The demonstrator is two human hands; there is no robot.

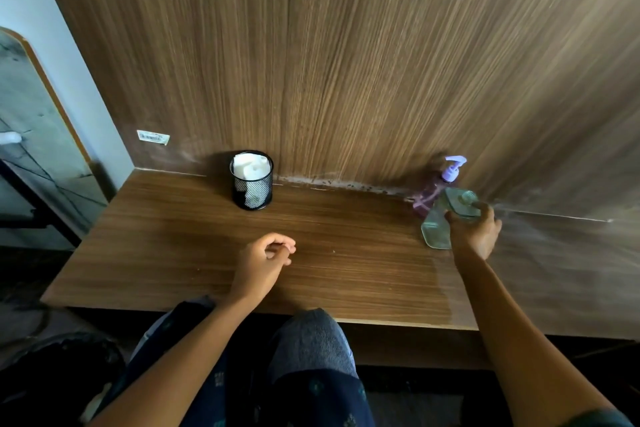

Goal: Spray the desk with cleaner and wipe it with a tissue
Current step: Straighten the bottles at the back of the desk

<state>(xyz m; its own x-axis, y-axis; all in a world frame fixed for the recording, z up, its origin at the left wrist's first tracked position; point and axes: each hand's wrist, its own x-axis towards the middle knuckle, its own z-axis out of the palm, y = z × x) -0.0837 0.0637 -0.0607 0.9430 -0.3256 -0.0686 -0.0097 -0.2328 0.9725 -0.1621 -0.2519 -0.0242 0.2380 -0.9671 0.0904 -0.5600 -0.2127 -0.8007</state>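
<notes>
right hand (474, 231) at right of frame gripping clear cleaner bottle (435, 226), purple pump bottle (428, 194) just behind, left hand (266, 260) at centre loosely curled and empty over wooden desk (166, 253), tissue (251, 166) in black mesh cup (252, 193) above centre

So the desk (173, 253) runs across the middle of the frame, pushed right up against the wall panel (346, 63) that fills the whole top. The mesh cup (251, 189) sits at the desk's back edge, a bit left of centre, with tissue (251, 165) stuffed inside. Over at the right, a pump-top bottle (429, 193) stands against the panel. The cleaner bottle (437, 227) is just in front of it, tilted, held in the right hand (474, 232). The left hand (266, 260) is over the desk's middle. There's a sticker (153, 137) on the panel, left of the cup.
</notes>
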